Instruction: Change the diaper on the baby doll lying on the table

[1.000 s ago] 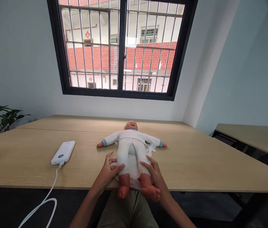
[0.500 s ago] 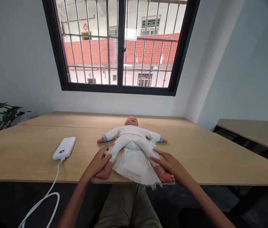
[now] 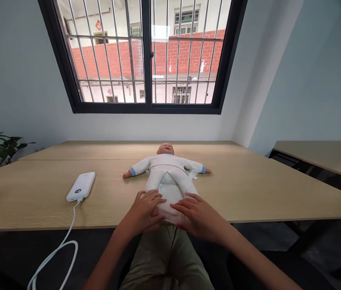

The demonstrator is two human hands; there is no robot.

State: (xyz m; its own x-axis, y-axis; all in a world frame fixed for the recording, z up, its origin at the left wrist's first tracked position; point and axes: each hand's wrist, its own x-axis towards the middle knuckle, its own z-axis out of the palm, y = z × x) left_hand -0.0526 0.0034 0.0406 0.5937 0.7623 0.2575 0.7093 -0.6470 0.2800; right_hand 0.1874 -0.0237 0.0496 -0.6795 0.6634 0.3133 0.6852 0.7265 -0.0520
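Observation:
A baby doll (image 3: 166, 161) in a white outfit with blue cuffs lies on its back, head away from me and arms spread. Its trouser legs now lie close together, feet toward the table's near edge. My left hand (image 3: 144, 211) curls over the lower part of the doll's leg on the left, hiding most of that foot. On the other side my right hand (image 3: 199, 215) rests over the other lower leg, fingers bent inward. Between the legs, partly under my fingertips, shows a white diaper (image 3: 172, 193).
A white power bank (image 3: 81, 186) with a plugged-in white cable (image 3: 73, 217) lies on the wooden table (image 3: 37, 193), left of the doll. The cable hangs over the near edge. A barred window (image 3: 149, 60) is ahead, a plant (image 3: 3, 149) at left, another table (image 3: 324, 157) at right.
Both hands have moved inward and the doll's spread legs have come together with them. The diaper's near end, spread out before, is now largely covered by my hands.

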